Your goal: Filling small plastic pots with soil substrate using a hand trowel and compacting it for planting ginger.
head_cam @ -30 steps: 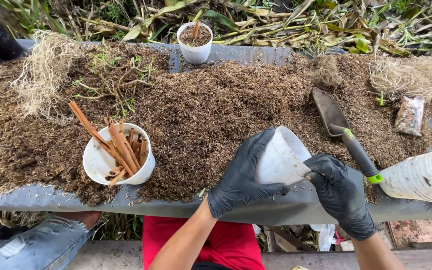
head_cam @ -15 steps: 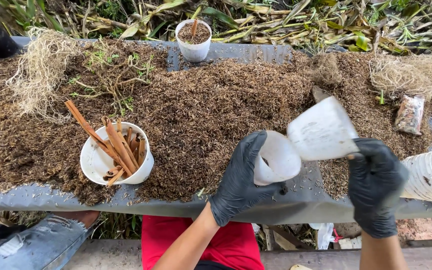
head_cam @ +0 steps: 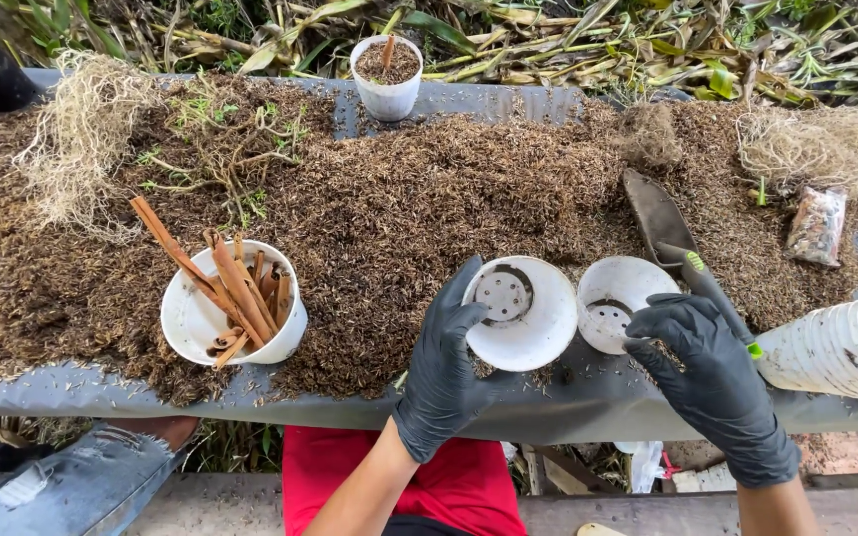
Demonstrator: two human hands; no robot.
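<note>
Two white plastic pots sit at the near edge of the counter point(head_cam: 588, 402), seen from the head camera. The left hand point(head_cam: 449, 367), in a black glove, grips the larger-looking white pot point(head_cam: 521, 313) by its left rim, thumb inside and fingers curled round the outside, tilting its holed bottom into view. Just right of that pot lies the second white pot point(head_cam: 616, 301), its mouth up; the right hand point(head_cam: 712, 382), also gloved, rests with loosely spread fingers at its right edge, holding nothing clearly. Beyond that hand lies a trowel point(head_cam: 659, 213) on the brown potting mix point(head_cam: 419, 199). Right of the hand lies a stack of white pots point(head_cam: 831, 347). Well left of the held pot stands a white cup of bark sticks point(head_cam: 233, 303). Far behind, a filled white pot point(head_cam: 386, 74) stands upright.
</note>
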